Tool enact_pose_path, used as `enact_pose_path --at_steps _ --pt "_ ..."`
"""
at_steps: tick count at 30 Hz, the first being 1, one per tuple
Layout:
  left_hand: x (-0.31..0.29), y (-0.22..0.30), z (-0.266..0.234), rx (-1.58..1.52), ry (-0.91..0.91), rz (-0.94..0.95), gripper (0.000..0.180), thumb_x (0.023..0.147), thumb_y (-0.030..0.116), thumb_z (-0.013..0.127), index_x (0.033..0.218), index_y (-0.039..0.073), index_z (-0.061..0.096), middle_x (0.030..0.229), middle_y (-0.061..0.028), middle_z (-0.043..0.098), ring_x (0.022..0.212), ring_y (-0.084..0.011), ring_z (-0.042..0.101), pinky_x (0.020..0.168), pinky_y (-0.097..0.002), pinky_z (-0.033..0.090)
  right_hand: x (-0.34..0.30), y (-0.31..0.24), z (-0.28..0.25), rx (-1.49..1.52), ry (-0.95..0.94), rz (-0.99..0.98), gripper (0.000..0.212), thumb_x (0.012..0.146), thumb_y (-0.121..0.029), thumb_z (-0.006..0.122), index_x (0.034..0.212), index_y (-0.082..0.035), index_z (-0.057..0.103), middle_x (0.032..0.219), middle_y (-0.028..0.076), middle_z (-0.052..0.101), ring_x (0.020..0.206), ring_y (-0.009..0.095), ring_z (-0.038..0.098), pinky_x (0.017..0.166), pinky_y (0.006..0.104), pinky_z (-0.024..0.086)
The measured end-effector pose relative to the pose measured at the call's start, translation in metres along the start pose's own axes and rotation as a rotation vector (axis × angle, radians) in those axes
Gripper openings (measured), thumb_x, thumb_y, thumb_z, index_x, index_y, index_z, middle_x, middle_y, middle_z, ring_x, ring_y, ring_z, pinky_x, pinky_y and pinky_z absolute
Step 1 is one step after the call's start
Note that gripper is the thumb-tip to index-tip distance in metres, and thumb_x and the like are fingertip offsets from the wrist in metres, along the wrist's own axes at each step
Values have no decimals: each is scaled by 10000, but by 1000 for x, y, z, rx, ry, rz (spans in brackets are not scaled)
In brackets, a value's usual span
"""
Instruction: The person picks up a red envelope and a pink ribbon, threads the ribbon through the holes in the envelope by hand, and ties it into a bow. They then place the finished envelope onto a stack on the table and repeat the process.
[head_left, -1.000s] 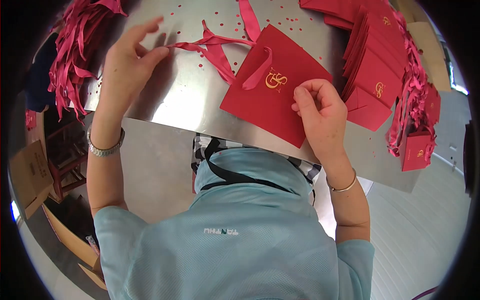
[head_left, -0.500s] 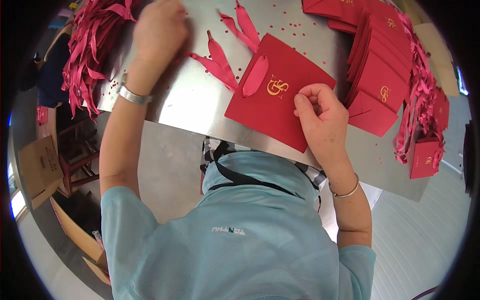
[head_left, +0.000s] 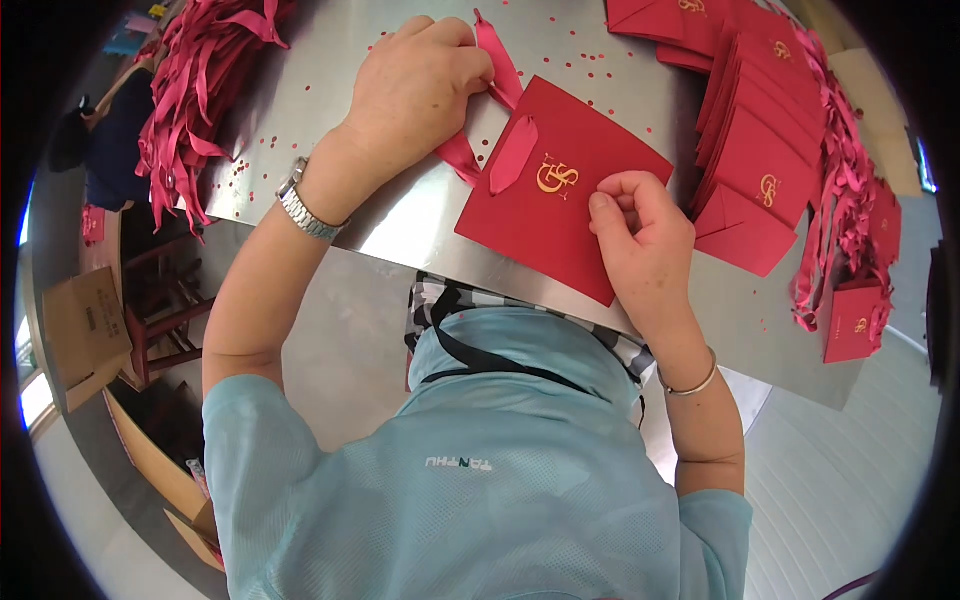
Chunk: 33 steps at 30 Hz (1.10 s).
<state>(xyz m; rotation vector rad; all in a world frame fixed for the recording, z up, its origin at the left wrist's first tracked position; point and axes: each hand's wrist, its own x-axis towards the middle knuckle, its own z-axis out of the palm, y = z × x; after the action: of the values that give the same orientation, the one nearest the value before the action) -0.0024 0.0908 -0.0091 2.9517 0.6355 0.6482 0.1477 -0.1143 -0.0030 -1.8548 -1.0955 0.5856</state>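
Nearest the body, the right hand [head_left: 645,240] rests on the lower right part of a flat red paper bag [head_left: 560,190] with a gold emblem, its fingers [head_left: 612,205] curled shut and pinching at the bag's surface just beside the emblem, much as they did half a second ago. The bag lies flat on the shiny metal tabletop [head_left: 330,120], close to its near edge, turned a little compared with the earlier frame so that its top corner now points further away. A loop of red ribbon [head_left: 512,155] lies across the bag's upper left part. Just beyond it, the left hand [head_left: 420,85], which half a second ago was reaching far out toward the left-hand heap, has come back in beside the bag; its fingers are closed around a red ribbon strip [head_left: 497,60] whose end sticks up past the knuckles while more ribbon trails down under the palm to the bag's edge. A metal watch [head_left: 305,205] sits on that wrist, a thin bangle [head_left: 690,380] on the other. Farther right, a fanned stack of red bags [head_left: 755,170] leans across the tabletop, with finished bags carrying ribbon handles [head_left: 850,250] at the right rim. Farther left, a heap of loose red ribbons [head_left: 200,90] hangs over the tabletop's corner, and small red paper dots [head_left: 590,45] are scattered across the far surface.
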Motion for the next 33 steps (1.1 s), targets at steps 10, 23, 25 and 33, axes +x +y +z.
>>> enact_pose_path --at_steps 10,23,25,33 --pt "-36 50 -31 -130 105 -274 214 855 176 667 1007 34 621 876 -172 621 848 -386 585 769 -476 479 -1 12 -2 -37 108 -104 102 831 -122 656 904 -62 618 785 156 650 697 323 649 620 403 516" --pt "-80 98 -33 -929 495 -712 287 880 -53 589 1155 -15 519 1008 -67 602 883 -128 561 783 -258 481 -4 10 -8 74 336 -643 260 793 -115 654 1045 -85 599 1069 117 609 995 307 607 788 433 511" --pt "-84 100 -56 -1016 527 -560 367 884 -27 624 1231 -2 508 1053 -74 618 929 -128 576 839 -245 470 -4 -8 -48 -145 578 -751 361 797 -192 678 1118 -52 592 1178 138 567 1133 312 524 923 430 428" --pt "-24 146 -71 -1067 419 -189 467 976 117 563 1395 -14 403 1141 -104 642 788 -118 592 723 -253 487 -43 7 -157 210 599 -455 318 847 -112 704 1134 -52 579 946 92 638 842 191 642 730 294 517"
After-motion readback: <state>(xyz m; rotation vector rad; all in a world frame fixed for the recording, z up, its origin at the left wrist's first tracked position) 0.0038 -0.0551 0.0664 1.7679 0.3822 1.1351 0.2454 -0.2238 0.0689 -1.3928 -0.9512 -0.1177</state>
